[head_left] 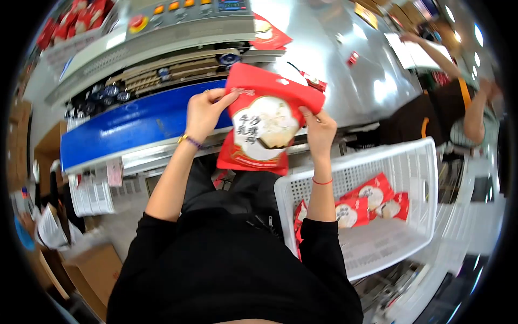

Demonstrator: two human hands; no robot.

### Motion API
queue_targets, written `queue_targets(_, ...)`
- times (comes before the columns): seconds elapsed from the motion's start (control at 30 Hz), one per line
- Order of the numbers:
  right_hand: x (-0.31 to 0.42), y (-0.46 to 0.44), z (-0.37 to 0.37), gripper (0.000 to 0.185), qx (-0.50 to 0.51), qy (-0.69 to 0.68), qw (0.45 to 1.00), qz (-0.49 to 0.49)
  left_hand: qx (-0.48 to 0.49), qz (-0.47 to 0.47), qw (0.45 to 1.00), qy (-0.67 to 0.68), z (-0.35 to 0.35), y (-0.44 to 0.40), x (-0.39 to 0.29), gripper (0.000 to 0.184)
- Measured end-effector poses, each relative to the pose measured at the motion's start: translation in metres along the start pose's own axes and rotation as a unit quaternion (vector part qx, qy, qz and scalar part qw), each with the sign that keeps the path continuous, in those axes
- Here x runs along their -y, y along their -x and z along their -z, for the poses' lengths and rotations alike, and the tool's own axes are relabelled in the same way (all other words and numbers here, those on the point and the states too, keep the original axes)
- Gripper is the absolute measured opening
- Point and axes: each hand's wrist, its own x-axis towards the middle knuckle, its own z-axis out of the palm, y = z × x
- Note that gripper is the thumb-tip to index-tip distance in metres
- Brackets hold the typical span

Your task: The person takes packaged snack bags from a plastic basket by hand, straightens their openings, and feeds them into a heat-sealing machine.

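Observation:
A red pouch (264,121) with a round pale picture and dark characters hangs upright between my two hands. My left hand (208,110) pinches its upper left edge, and my right hand (319,127) pinches its upper right edge. Just behind the pouch is the machine with a blue belt (129,127) and rollers. Part of a second red pouch (270,32) lies on the metal table beyond. Several red pouches (353,212) rest in the white basket at my right.
The white basket (426,178) stands below my right arm. The machine's panel (183,13) has a red button and orange buttons. A small red packet (353,58) is on the metal table (350,97). A co-worker (421,116) is at the right; cardboard boxes (94,275) are lower left.

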Motion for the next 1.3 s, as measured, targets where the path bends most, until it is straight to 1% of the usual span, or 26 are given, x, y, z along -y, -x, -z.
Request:
queue_targets(0.07,-0.003,-0.026,-0.001,0.018,0.025,-0.11,0.989,-0.092,0.041,0.028,0.997,0.062,-0.011,-0.017,0.009,0.03)
queue_targets(0.1,-0.011,-0.04,-0.003,0.02,0.035,-0.188,0.977,-0.099,0.056,0.047,0.995,0.064,-0.018,-0.026,0.016,0.033)
queue_targets(0.13,-0.014,-0.051,-0.006,0.025,0.041,-0.263,0.958,-0.109,0.052,0.047,0.987,0.145,-0.028,-0.032,0.013,0.034)
queue_targets(0.2,-0.024,-0.07,-0.014,0.025,0.028,-0.302,0.943,-0.139,0.072,0.134,0.981,0.118,-0.033,-0.044,0.004,0.026)
queue_targets(0.27,-0.039,-0.085,-0.018,0.03,0.046,-0.296,0.941,-0.16,0.072,0.228,0.943,0.23,-0.043,-0.057,0.015,0.02)
queue_targets(0.3,-0.039,-0.09,-0.022,0.03,0.049,-0.292,0.941,-0.162,0.065,0.232,0.943,0.228,-0.045,-0.061,0.017,0.015)
queue_targets(0.37,-0.038,-0.097,-0.03,0.041,0.056,-0.3,0.939,-0.158,0.055,0.239,0.939,0.242,-0.044,-0.064,0.022,0.015)
queue_targets(0.4,-0.033,-0.098,-0.029,0.041,0.059,-0.298,0.939,-0.158,0.045,0.241,0.936,0.252,-0.042,-0.064,0.019,0.015)
queue_targets(0.47,-0.022,-0.1,-0.029,0.054,0.112,-0.286,0.942,-0.132,0.049,0.254,0.929,0.264,-0.034,-0.064,0.015,0.016)
queue_targets(0.5,-0.02,-0.101,-0.03,0.063,0.12,-0.288,0.942,-0.123,0.057,0.25,0.929,0.267,-0.031,-0.063,0.013,0.016)
queue_targets(0.53,-0.017,-0.1,-0.034,0.063,0.123,-0.286,0.942,-0.123,0.064,0.246,0.928,0.271,-0.026,-0.063,0.014,0.016)
queue_targets(0.6,-0.001,-0.096,-0.037,0.066,0.051,-0.381,0.919,-0.084,0.062,0.23,0.933,0.272,-0.026,-0.064,0.018,0.016)
queue_targets(0.67,0.0,-0.095,-0.033,0.065,0.04,-0.39,0.917,-0.073,0.062,0.209,0.942,0.255,-0.03,-0.064,0.018,0.016)
queue_targets(0.73,-0.021,-0.095,-0.026,0.056,0.067,-0.284,0.949,-0.12,0.077,0.232,0.94,0.238,-0.029,-0.066,0.015,0.014)
queue_targets(0.77,-0.027,-0.096,-0.029,0.046,0.043,-0.275,0.948,-0.156,0.086,0.248,0.933,0.246,-0.029,-0.069,0.019,0.015)
queue_targets(0.8,-0.035,-0.099,-0.031,0.046,0.044,-0.273,0.949,-0.153,0.095,0.262,0.926,0.255,-0.031,-0.072,0.024,0.015)
queue_targets(0.87,-0.053,-0.108,-0.034,0.035,0.027,-0.212,0.951,-0.225,0.081,0.266,0.926,0.256,-0.032,-0.074,0.027,0.015)
queue_targets(0.9,-0.049,-0.109,-0.04,0.033,0.007,-0.207,0.951,-0.229,0.067,0.275,0.925,0.253,-0.033,-0.074,0.028,0.015)
queue_targets(0.93,-0.045,-0.11,-0.042,0.033,0.01,-0.207,0.952,-0.225,0.064,0.272,0.925,0.256,-0.032,-0.075,0.031,0.015)
queue_targets(1.0,-0.039,-0.113,-0.048,0.035,0.051,-0.211,0.956,-0.199,0.007,0.246,0.935,0.256,-0.027,-0.074,0.032,0.016)
queue_targets(1.07,-0.038,-0.118,-0.057,0.038,0.063,-0.196,0.96,-0.192,0.003,0.244,0.932,0.267,-0.014,-0.072,0.032,0.016)
queue_targets(1.13,-0.032,-0.117,-0.068,0.037,0.07,-0.19,0.959,-0.197,0.003,0.254,0.94,0.227,0.0,-0.068,0.029,0.017)
queue_targets(1.2,-0.027,-0.117,-0.078,0.037,0.082,-0.174,0.958,-0.21,-0.012,0.251,0.942,0.221,0.01,-0.064,0.035,0.019)
queue_targets(1.23,-0.026,-0.116,-0.083,0.037,0.096,-0.157,0.957,-0.226,-0.035,0.217,0.955,0.196,0.018,-0.062,0.043,0.023)
queue_targets(1.27,-0.027,-0.115,-0.092,0.036,0.103,-0.167,0.958,-0.211,-0.056,0.184,0.966,0.171,0.026,-0.06,0.051,0.027)
queue_targets(1.3,-0.02,-0.112,-0.099,0.035,0.111,-0.178,0.955,-0.21,-0.073,0.174,0.976,0.112,0.033,-0.057,0.059,0.03)
